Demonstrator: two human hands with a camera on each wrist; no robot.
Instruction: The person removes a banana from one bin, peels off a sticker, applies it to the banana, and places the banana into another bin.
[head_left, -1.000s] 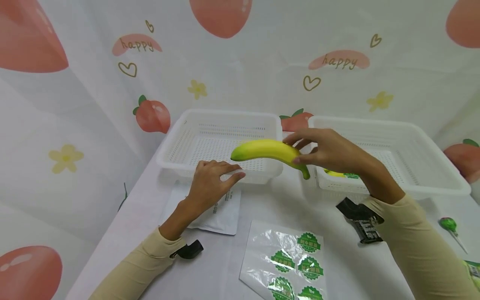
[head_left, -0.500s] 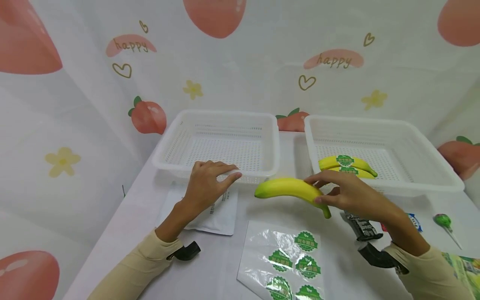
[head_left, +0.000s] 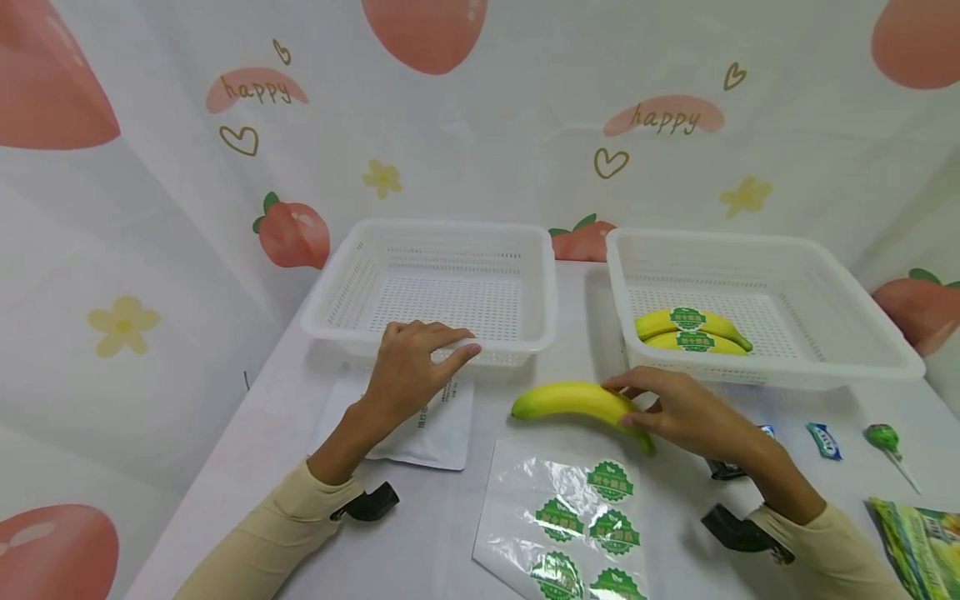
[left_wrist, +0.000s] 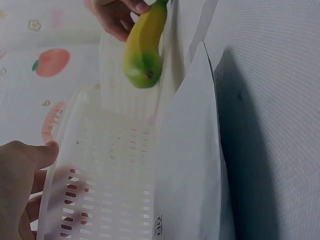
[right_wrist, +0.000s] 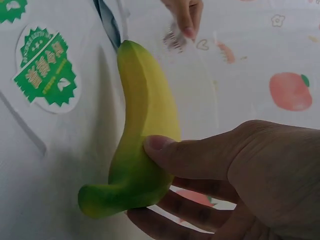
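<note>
In the head view my right hand (head_left: 678,408) pinches a yellow banana (head_left: 568,400) near its stem end. The banana's green tip points left, and it lies low at the table, just behind a sheet of green stickers (head_left: 558,521). The right wrist view has the thumb (right_wrist: 172,150) on the banana's side and other fingers behind and under it. At the left white basket (head_left: 315,325), my left hand (head_left: 408,367) holds the front rim. Its thumb (left_wrist: 42,155) is at the rim in the left wrist view; its fingers go over the rim, partly hidden by the wall.
Two stickered bananas (head_left: 693,332) lie in the right white basket (head_left: 840,362). A white pouch (head_left: 442,437) lies under my left wrist. To the right are a small wrapped candy (head_left: 825,442), a green lollipop (head_left: 883,437) and a green-yellow packet (head_left: 918,546). A dark packet (head_left: 723,469) is partly hidden by my right arm.
My right hand has brought the banana down from in front of the baskets to the table behind the sticker sheet. The bananas in the right basket came into view. The left hand has stayed put.
</note>
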